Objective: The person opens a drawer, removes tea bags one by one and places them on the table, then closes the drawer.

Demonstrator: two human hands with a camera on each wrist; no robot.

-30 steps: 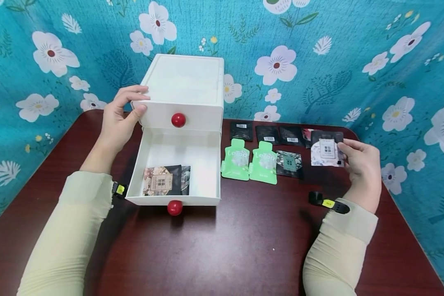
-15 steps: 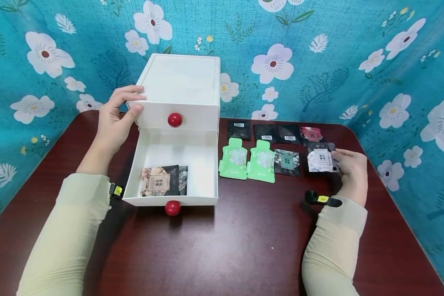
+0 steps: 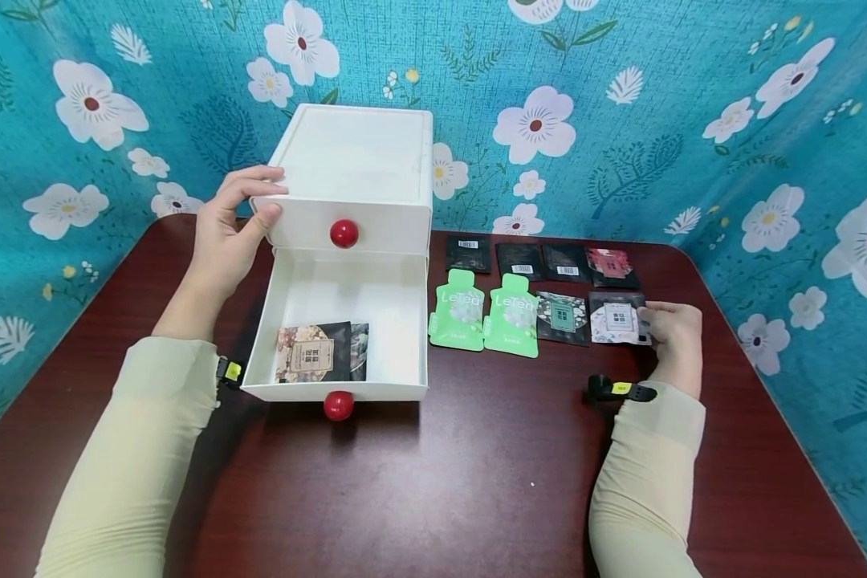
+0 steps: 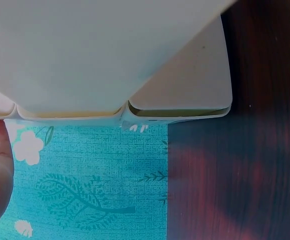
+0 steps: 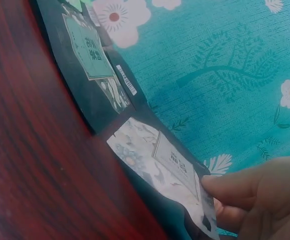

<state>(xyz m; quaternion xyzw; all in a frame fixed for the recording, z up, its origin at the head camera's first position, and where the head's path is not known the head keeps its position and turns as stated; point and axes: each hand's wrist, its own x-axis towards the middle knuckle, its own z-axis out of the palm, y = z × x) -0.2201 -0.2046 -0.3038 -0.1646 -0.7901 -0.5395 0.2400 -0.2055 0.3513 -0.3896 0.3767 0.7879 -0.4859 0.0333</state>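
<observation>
My left hand (image 3: 225, 229) holds the top left front corner of the white drawer unit (image 3: 357, 156), fingers on top and thumb at the front face. My right hand (image 3: 677, 341) pinches the right edge of a black-and-white sachet (image 3: 614, 318) low over the table. In the right wrist view, the thumb lies on the sachet's edge and the sachet (image 5: 157, 157) tilts slightly. The unit's lower drawer (image 3: 399, 337) is pulled out. Inside it, a tan floral sachet (image 3: 311, 353) overlaps a dark one (image 3: 359, 353).
Two green LeTea pouches (image 3: 459, 313) and a dark sachet with a green label (image 3: 563, 317) lie left of my right hand. Behind them are several black sachets (image 3: 520, 261) and a red-and-black one (image 3: 611, 266). A floral curtain (image 3: 621, 120) hangs behind the dark red table (image 3: 477, 482).
My right hand has brought the black-and-white sachet left and down, beside the green-labelled sachet, uncovering the red-and-black one. My left hand stays on the drawer unit.
</observation>
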